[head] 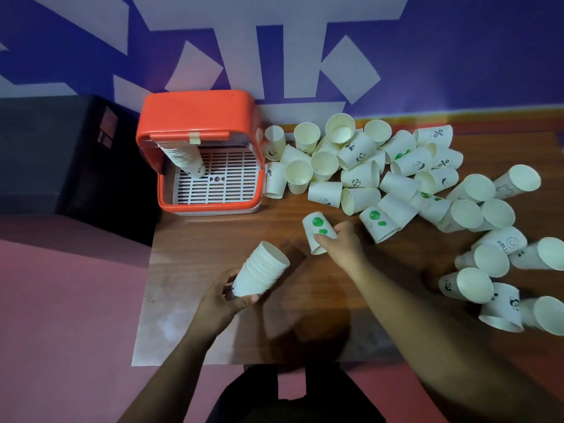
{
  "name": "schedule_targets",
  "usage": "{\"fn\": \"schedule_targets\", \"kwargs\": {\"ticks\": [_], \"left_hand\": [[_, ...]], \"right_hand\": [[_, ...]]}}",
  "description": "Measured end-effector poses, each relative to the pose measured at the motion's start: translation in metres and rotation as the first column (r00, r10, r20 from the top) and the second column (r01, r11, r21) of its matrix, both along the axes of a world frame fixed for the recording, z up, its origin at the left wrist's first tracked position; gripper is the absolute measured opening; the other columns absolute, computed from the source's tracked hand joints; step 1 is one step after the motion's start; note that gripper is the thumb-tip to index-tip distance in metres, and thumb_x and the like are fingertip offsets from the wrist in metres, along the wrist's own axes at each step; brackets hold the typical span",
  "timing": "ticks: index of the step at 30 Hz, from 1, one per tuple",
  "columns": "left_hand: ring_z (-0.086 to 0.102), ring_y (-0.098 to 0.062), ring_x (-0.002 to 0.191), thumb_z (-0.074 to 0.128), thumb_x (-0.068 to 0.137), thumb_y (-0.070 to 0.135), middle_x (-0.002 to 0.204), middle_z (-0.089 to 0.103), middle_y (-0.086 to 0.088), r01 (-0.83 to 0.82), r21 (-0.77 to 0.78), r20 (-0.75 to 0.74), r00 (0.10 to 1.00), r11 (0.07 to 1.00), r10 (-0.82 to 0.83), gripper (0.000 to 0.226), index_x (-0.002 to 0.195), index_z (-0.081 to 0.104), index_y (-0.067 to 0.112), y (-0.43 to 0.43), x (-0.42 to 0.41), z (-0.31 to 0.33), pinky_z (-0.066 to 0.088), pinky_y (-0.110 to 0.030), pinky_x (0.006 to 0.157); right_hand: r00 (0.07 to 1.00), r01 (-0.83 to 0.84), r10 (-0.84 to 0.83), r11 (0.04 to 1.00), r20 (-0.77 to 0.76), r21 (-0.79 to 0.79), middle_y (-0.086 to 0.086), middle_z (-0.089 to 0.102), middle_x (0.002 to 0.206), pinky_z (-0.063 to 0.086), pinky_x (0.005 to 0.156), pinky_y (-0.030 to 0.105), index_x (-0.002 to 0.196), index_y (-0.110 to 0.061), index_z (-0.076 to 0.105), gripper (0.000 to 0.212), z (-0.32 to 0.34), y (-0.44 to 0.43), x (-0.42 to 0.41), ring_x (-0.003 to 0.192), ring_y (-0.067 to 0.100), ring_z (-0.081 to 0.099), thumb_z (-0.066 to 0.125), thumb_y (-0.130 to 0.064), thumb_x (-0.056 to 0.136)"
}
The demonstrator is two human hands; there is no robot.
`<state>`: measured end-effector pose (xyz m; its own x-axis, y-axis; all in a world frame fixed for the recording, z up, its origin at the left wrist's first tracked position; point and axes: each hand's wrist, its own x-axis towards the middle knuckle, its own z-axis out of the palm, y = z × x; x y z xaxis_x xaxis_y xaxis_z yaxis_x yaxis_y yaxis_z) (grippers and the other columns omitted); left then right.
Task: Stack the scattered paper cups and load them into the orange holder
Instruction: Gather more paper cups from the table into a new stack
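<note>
Sitting at the desk's (213, 233) far left corner, the holder (195, 117) stands open, an inner stack (186, 160) leaning inside. Near the left edge the left hand (219, 303) grips a tilted stack (262, 270) by its base; tipped further, top cups might slide out. Mid-desk the right hand (343, 244) pinches a dotted cup (317, 230); a skewed entry could crush its rim. Loose cups (396, 178) crowd the far and right edges, where a sweeping forearm may knock some off.

A wooden table (213, 315) carries the orange holder (198, 123) and many scattered paper cups (360, 175).
</note>
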<state>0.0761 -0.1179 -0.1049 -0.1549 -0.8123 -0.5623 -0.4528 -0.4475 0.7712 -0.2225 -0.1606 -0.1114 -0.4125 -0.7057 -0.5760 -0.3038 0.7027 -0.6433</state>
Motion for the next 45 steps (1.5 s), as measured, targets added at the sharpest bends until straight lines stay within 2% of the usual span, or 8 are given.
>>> {"fn": "schedule_targets", "kwargs": {"ticks": [6, 10, 17, 21, 24, 27, 32, 45], "left_hand": [[0.066, -0.007, 0.115, 0.094, 0.067, 0.028, 0.127, 0.071, 0.006, 0.106, 0.006, -0.034, 0.994, 0.994, -0.106, 0.073, 0.134, 0.064, 0.025, -0.010, -0.024, 0.003, 0.053, -0.020, 0.089], [0.068, 0.006, 0.104, 0.087, 0.075, -0.004, 0.123, 0.071, 0.001, 0.240, -0.017, -0.081, 0.967, 0.971, -0.241, 0.064, 0.128, 0.064, 0.022, -0.014, -0.050, 0.012, 0.051, -0.009, 0.082], [0.068, -0.008, 0.114, 0.094, 0.069, 0.007, 0.125, 0.072, 0.003, 0.307, -0.030, -0.100, 0.946, 0.951, -0.308, 0.068, 0.125, 0.067, 0.034, -0.009, -0.081, 0.010, 0.053, -0.015, 0.089], [0.069, -0.004, 0.110, 0.092, 0.072, 0.005, 0.122, 0.073, 0.008, 0.223, 0.000, -0.112, 0.969, 0.975, -0.222, 0.066, 0.119, 0.064, 0.041, -0.002, -0.085, 0.012, 0.055, -0.017, 0.086], [0.067, -0.012, 0.117, 0.093, 0.065, 0.035, 0.126, 0.073, 0.009, 0.150, 0.011, -0.113, 0.982, 0.989, -0.148, 0.068, 0.127, 0.067, 0.042, 0.001, -0.081, 0.013, 0.058, -0.033, 0.095], [0.067, -0.013, 0.120, 0.090, 0.061, 0.048, 0.128, 0.073, 0.007, 0.108, 0.019, -0.122, 0.987, 0.994, -0.104, 0.079, 0.135, 0.065, 0.036, 0.006, -0.077, 0.012, 0.058, -0.037, 0.099], [0.070, -0.003, 0.108, 0.085, 0.062, 0.041, 0.116, 0.077, 0.017, 0.057, 0.003, -0.116, 0.992, 0.998, -0.057, 0.065, 0.125, 0.069, 0.037, 0.018, -0.083, 0.015, 0.056, -0.029, 0.093], [0.066, -0.007, 0.113, 0.090, 0.079, 0.023, 0.123, 0.073, 0.012, -0.051, -0.003, -0.050, 0.997, 0.999, 0.051, 0.056, 0.128, 0.066, 0.037, 0.028, -0.098, 0.016, 0.052, -0.020, 0.087]], "right_hand": [[0.854, -0.041, 0.089, 0.994, 0.512, -0.104, 0.005, 0.066, 0.119, 0.060, 0.086, 0.041, 0.115, -0.018, 0.061, 0.033, 0.066, 0.039, -0.026, 0.106, 0.016, 0.069, 0.075, -0.018, 0.085], [0.874, -0.365, 0.400, 0.916, 0.277, -0.169, -0.007, 0.068, 0.118, 0.057, 0.092, 0.033, 0.121, -0.031, 0.063, 0.044, 0.091, 0.050, -0.056, 0.107, 0.003, 0.066, 0.079, -0.034, 0.079], [0.841, -0.458, 0.479, 0.878, 0.252, -0.140, -0.008, 0.048, 0.146, 0.044, 0.110, 0.039, 0.147, -0.041, 0.031, 0.102, 0.090, 0.056, -0.043, 0.135, 0.010, 0.046, 0.084, -0.056, 0.061], [0.888, -0.362, 0.401, 0.911, 0.223, -0.197, -0.007, 0.050, 0.145, 0.045, 0.099, 0.024, 0.146, -0.029, 0.041, 0.079, 0.080, 0.057, -0.041, 0.125, 0.004, 0.050, 0.068, -0.062, 0.079], [0.977, -0.195, 0.179, 0.970, -0.115, -0.147, -0.001, 0.055, 0.133, 0.045, 0.089, 0.024, 0.138, -0.017, 0.050, 0.062, 0.059, 0.048, -0.067, 0.118, 0.013, 0.055, 0.066, -0.050, 0.088], [0.873, -0.191, 0.133, 0.979, -0.469, -0.077, 0.017, 0.049, 0.131, 0.045, 0.096, 0.039, 0.135, -0.006, 0.049, 0.061, 0.030, 0.039, -0.097, 0.122, 0.033, 0.049, 0.068, -0.037, 0.087], [0.723, -0.302, 0.329, 0.941, -0.608, 0.150, 0.019, 0.049, 0.131, 0.044, 0.098, 0.044, 0.131, -0.005, 0.047, 0.059, -0.005, 0.030, -0.114, 0.121, 0.035, 0.046, 0.062, -0.042, 0.088], [0.992, -0.089, 0.088, 0.996, -0.094, 0.000, 0.013, 0.049, 0.128, 0.050, 0.081, 0.037, 0.130, -0.009, 0.043, 0.052, 0.002, 0.022, -0.108, 0.105, 0.028, 0.056, 0.066, -0.024, 0.086]]}}
